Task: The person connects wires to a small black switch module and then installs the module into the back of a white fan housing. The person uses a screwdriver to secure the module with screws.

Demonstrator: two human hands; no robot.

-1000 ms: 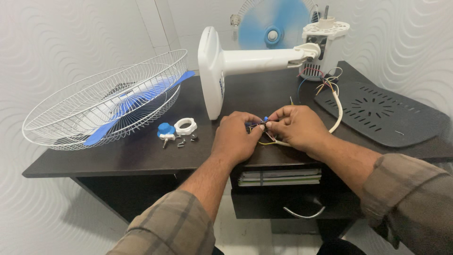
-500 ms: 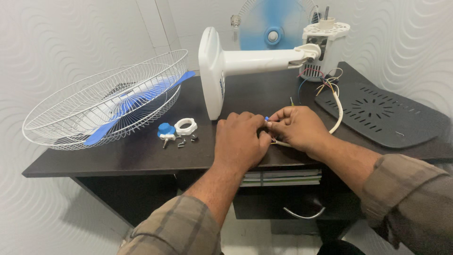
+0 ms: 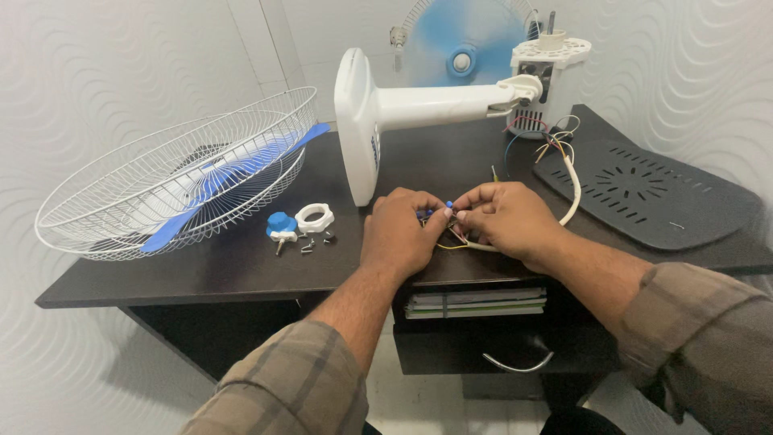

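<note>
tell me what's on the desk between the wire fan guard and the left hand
In the head view, a blue cap, a white ring nut and a few small screws lie between wire guard and left hand.

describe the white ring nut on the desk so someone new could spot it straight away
Start at the big wire fan guard lying on the left of the dark desk. Just right of its rim, left of the left hand, sits the white ring nut. It is the only white, open-centred piece there, touching a blue cap, with small dark screws beside.
</note>
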